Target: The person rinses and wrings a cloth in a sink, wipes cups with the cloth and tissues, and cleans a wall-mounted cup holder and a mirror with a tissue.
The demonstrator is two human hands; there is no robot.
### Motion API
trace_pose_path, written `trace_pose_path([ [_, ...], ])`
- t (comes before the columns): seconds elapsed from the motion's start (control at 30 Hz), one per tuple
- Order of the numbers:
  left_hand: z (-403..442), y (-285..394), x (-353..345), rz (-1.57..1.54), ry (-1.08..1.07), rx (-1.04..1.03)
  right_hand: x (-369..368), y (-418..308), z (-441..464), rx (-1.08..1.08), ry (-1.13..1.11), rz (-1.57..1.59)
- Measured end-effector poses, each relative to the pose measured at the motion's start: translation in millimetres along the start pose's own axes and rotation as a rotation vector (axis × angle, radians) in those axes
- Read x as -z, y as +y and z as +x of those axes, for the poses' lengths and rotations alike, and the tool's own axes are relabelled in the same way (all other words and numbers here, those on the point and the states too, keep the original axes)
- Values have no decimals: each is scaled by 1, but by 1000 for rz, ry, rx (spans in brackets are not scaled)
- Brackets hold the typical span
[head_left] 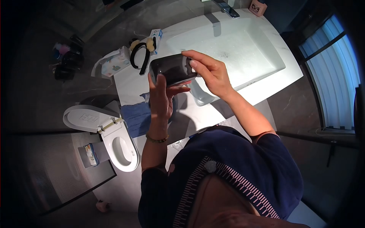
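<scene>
Both hands are raised over the front left edge of the washbasin, with a dark, glossy, bottle-like container [173, 69] lying sideways between them. My left hand [162, 95] supports its left end and underside, with the thumb against the near face. My right hand [211, 72] is closed round the right end, thumb and fingers pinching there. A small patch of red shows beneath the container near my left fingers. What kind of container it is, I cannot make out. Below it is the white countertop [131, 85], and a blue cloth [135, 117] hangs at its left front.
The white washbasin [273, 57] has a tap [228, 9] behind it and a pink bottle [257, 7] at the back right. A tissue pack [115, 62], a black headband [141, 57] and a small box [156, 36] stand left. A toilet [127, 161] with raised lid is lower left.
</scene>
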State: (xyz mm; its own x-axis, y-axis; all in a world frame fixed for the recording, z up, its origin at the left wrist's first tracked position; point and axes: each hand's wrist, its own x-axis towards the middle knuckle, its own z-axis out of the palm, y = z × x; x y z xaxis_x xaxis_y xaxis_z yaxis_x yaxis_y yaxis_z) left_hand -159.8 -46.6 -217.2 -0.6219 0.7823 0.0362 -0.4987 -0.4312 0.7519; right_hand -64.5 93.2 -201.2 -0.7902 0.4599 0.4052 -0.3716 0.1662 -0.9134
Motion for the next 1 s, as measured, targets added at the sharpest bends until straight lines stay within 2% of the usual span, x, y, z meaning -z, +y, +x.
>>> trace_pose_path([
  [0.13,-4,9,-18,416,180,-106,-4,-8,-9,120,3,-179],
  [0.17,-5,8,-18,415,183,-105,-4,-10,-9,118,1,-179],
  [0.3,-7,5,-15,1095,-44,-546,-1,-19,-2,-203,146,35],
  [0.33,-7,6,-17,1093,-47,-547,2,-17,2,-202,148,33],
  [0.47,-9,7,-27,1766,-517,-861,28,-2,18,-607,-134,257],
  [0.5,-8,3,-28,1759,-525,-860,28,-3,17,-609,-125,256],
  [0.63,-5,-9,-24,769,-156,-412,13,-5,18,-278,60,44],
  [0.67,-5,-9,-24,772,-157,-411,12,-5,15,-277,61,46],
  [0.8,-4,-1,-25,943,-156,-184,6,1,2,124,10,-111],
  [0.97,-4,19,-34,1130,-156,131,13,-11,1,-89,-80,-126],
  [1.0,-7,17,-35,1128,-157,134,13,-8,1,-93,-79,-127],
])
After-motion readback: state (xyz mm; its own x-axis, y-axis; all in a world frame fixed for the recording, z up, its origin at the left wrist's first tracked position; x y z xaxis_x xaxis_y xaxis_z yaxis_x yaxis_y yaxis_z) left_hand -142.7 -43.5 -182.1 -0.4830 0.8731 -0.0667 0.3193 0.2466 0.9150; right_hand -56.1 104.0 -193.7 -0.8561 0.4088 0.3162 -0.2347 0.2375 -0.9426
